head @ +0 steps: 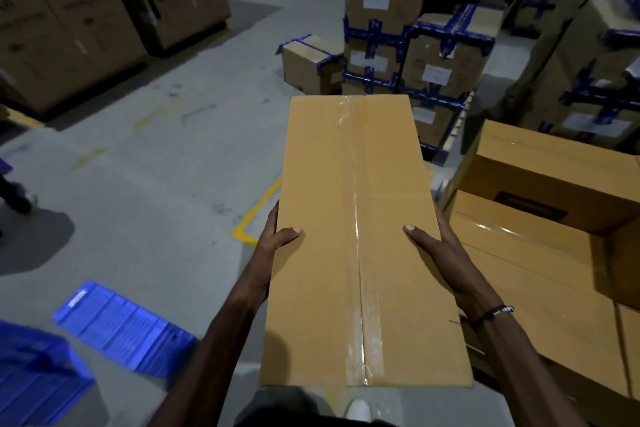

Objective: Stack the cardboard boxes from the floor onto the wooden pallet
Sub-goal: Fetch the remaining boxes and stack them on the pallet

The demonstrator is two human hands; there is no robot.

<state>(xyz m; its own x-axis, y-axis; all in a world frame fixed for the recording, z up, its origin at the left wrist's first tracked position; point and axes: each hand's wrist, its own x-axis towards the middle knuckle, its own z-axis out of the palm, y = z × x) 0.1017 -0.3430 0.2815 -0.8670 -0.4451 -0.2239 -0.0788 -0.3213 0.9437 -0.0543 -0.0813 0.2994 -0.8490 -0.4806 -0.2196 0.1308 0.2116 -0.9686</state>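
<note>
**Long carton held up between two hands**

A long, narrow cardboard box (360, 243) fills the middle of the frame, lifted clear of the grey concrete floor (156, 166). Its long axis runs from the bottom edge of the frame up toward the centre, pointing away from the person. The top is smooth tan board, the flaps meeting in a seam sealed with glossy clear tape that runs the whole length.

The left hand (273, 239) clasps the box's left edge, thumb laid on top and fingers wrapped over the side. The right hand (436, 246) does the same on the right edge, thumb flat on the lid; a dark beaded bracelet (493, 313) sits on that wrist.

At the right of the frame lie stacked plain cartons (554, 204), some shiny with tape. In the upper centre and upper right stand boxes bound in blue tape (446, 55) with white labels. Large printed cartons (86, 21) fill the upper left. Ribbed blue plastic sheets (121, 326) lie at the lower left, and a yellow painted line (256, 211) corners beside the box.
</note>
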